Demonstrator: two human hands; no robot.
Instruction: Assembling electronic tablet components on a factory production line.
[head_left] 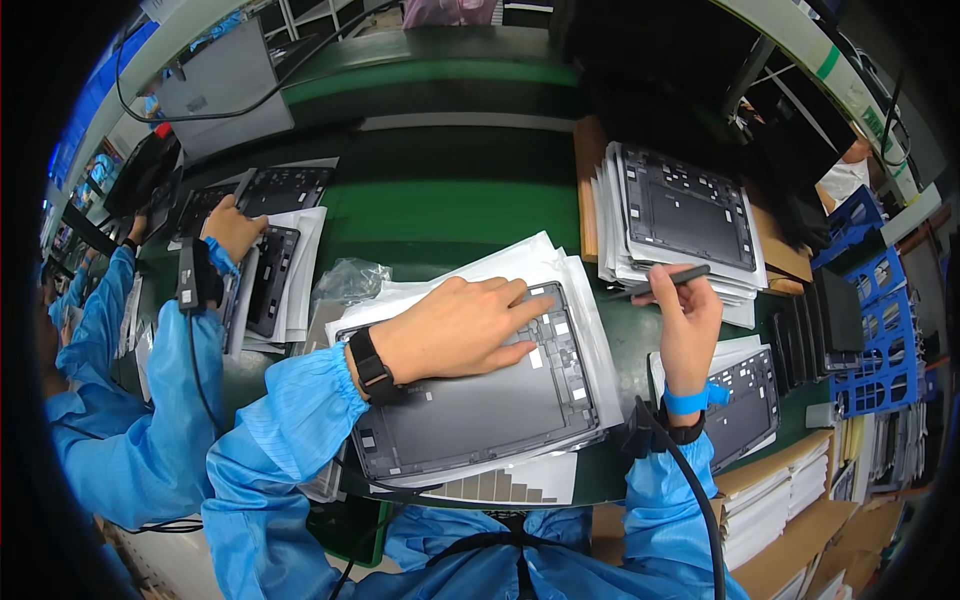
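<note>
My left hand [450, 325] lies over a dark grey tablet housing [455, 420], its fingers stretched out and touching the upper right part of the frame. Small white and pale patches line the housing's right side. White sheets [590, 330] lie beneath it. To the right, my right hand [685, 325] is raised, thumb and fingers closed round a slim black pen-like tool [690, 274]. The tool's thin end points left, apart from the housing.
A stack of similar housings and white sheets [690, 215] stands at the far right. Another housing [740, 405] lies below it, near blue racks [870, 330]. Clear plastic film [350, 280] lies left of my work. A co-worker's hand [232, 232] handles housings [270, 280] there. Cables run along both my sleeves.
</note>
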